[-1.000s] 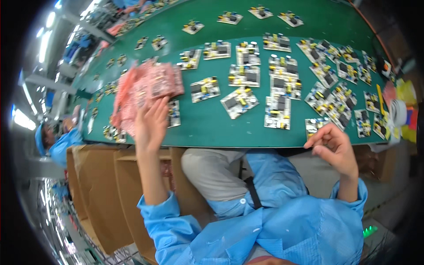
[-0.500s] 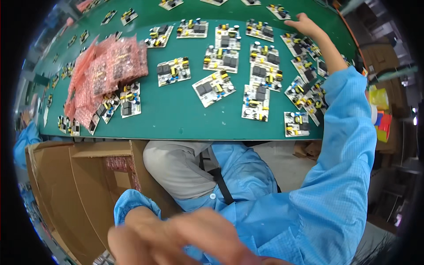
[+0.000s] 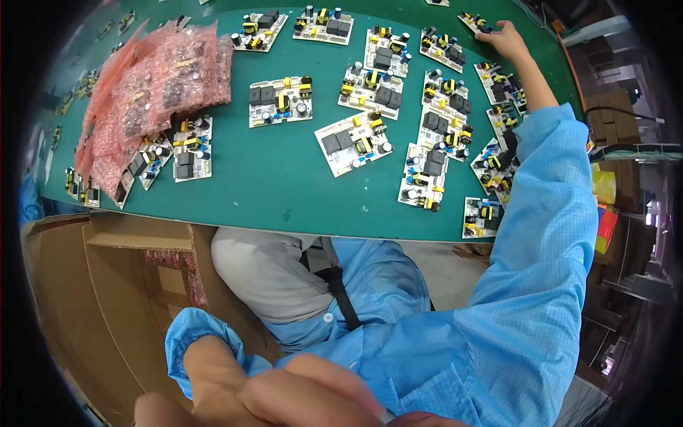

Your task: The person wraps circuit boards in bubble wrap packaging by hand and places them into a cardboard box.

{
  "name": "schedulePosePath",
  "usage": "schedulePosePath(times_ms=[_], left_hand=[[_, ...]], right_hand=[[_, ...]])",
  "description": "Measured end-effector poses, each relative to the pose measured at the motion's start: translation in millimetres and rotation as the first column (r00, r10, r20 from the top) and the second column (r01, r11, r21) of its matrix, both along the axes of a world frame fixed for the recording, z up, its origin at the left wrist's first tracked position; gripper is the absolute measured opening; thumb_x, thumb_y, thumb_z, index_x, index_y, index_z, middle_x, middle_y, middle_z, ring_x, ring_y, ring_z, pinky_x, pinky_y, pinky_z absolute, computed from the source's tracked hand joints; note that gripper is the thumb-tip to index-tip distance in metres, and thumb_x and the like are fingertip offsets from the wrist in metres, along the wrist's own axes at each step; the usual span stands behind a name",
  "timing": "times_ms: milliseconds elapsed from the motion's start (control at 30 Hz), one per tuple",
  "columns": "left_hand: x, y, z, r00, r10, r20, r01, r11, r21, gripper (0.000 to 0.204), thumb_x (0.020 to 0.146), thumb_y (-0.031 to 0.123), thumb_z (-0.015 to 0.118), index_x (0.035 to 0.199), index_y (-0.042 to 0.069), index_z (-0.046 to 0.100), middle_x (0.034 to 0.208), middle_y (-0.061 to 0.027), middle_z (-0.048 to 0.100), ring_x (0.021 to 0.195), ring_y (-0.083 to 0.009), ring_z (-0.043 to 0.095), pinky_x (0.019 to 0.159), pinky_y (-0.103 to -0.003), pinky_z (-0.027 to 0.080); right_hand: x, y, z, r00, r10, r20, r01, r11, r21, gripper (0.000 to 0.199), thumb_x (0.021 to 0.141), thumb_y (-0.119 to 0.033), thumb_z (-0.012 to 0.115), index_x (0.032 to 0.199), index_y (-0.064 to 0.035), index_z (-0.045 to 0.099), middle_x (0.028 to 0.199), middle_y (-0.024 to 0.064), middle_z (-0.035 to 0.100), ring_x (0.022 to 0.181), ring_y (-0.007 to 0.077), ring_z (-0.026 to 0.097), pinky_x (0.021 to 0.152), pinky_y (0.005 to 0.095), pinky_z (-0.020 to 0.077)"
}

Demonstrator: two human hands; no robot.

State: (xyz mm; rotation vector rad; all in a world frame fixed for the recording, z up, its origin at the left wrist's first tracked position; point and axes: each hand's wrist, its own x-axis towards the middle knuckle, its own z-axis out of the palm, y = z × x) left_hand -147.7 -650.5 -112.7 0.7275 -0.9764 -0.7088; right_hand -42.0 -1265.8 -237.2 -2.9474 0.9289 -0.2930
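Observation:
At the far right of the green table (image 3: 284,203), my right hand (image 3: 506,41) reaches out with thumb and fingers apart. Its thumb is at the near edge of a white circuit board (image 3: 472,23) that carries dark and yellow parts. Contact looks likely, but no firm grip shows. Close to the camera, my left hand (image 3: 284,395) is raised at the lower edge, large and blurred, with bent fingers partly cut off. Whether it holds anything cannot be seen. Nearer boards include a tilted circuit board (image 3: 353,142) mid-table and a circuit board (image 3: 280,101) left of it.
Pink bubble-wrap bags (image 3: 153,89) with boards inside are piled on the table's left. An open cardboard box (image 3: 64,285) stands below its left front edge. Several circuit boards stand in a column (image 3: 432,167) right of middle. Brown cartons (image 3: 613,122) sit beyond the right edge.
My right hand has closed in on the far-right board. The whole view has shifted, so the table's things appear larger and displaced. My left hand has dropped lower in the picture.

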Motion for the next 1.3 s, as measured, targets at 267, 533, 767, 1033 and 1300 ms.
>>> schedulePosePath(times_ms=[267, 533, 767, 1033, 1300], left_hand=[[-33.7, 13.2, 7.4, 0.997, 0.038, 0.062, -0.037, 0.999, -0.009, 0.037, 0.100, 0.031, 0.051, 0.123, 0.003, 0.048, 0.117, -0.0138, 0.060, 0.106, -0.0271, 0.053, 0.089, -0.040, 0.043], [-68.0, 38.2, 27.3, 0.987, 0.089, 0.136, -0.090, 0.996, 0.000, 0.038, 0.099, 0.029, 0.052, 0.124, 0.001, 0.048, 0.120, -0.0154, 0.060, 0.108, -0.0274, 0.054, 0.092, -0.040, 0.044], [-85.8, 41.6, 20.5, 0.973, 0.114, 0.200, -0.118, 0.993, 0.010, 0.039, 0.099, 0.028, 0.053, 0.126, -0.001, 0.048, 0.122, -0.0169, 0.060, 0.111, -0.0276, 0.055, 0.094, -0.040, 0.045], [-80.0, 48.1, 17.0, 0.948, 0.212, 0.238, -0.214, 0.977, -0.016, 0.041, 0.099, 0.026, 0.055, 0.127, -0.002, 0.048, 0.124, -0.0186, 0.060, 0.113, -0.0278, 0.057, 0.096, -0.040, 0.045], [-51.7, 63.7, 19.3, 0.929, 0.266, 0.256, -0.285, 0.958, 0.040, 0.042, 0.099, 0.024, 0.056, 0.129, -0.004, 0.049, 0.126, -0.0202, 0.060, 0.116, -0.0281, 0.058, 0.099, -0.040, 0.046]], right_hand=[[-82.3, 184.2, 104.6, 0.904, 0.257, 0.342, -0.383, 0.843, 0.379, 0.073, 0.084, -0.032, 0.076, 0.141, -0.0061, 0.038, 0.124, 0.0147, 0.063, 0.110, 0.0320, 0.063, 0.088, 0.0350, 0.0533], [-138.0, 362.4, 103.1, 0.510, 0.797, 0.325, -0.860, 0.486, 0.156, 0.066, 0.077, -0.023, 0.079, 0.132, -0.0059, 0.046, 0.112, 0.0181, 0.067, 0.107, 0.0340, 0.065, 0.091, 0.0402, 0.0517], [-146.9, 392.5, 59.2, 0.604, 0.795, 0.058, -0.782, 0.578, 0.233, 0.079, 0.069, -0.016, 0.080, 0.137, -0.0039, 0.042, 0.111, 0.0174, 0.065, 0.108, 0.0346, 0.061, 0.091, 0.0425, 0.0494], [-141.1, 413.8, 41.3, 0.529, 0.843, 0.099, -0.849, 0.525, 0.063, 0.076, 0.068, -0.018, 0.083, 0.132, 0.0015, 0.047, 0.115, 0.0197, 0.060, 0.107, 0.0370, 0.055, 0.095, 0.0441, 0.0433], [-117.6, 434.6, 39.7, 0.505, 0.856, 0.109, -0.861, 0.509, -0.010, 0.070, 0.071, -0.022, 0.080, 0.129, 0.0035, 0.049, 0.114, 0.0190, 0.061, 0.110, 0.0353, 0.055, 0.095, 0.0435, 0.0426]])
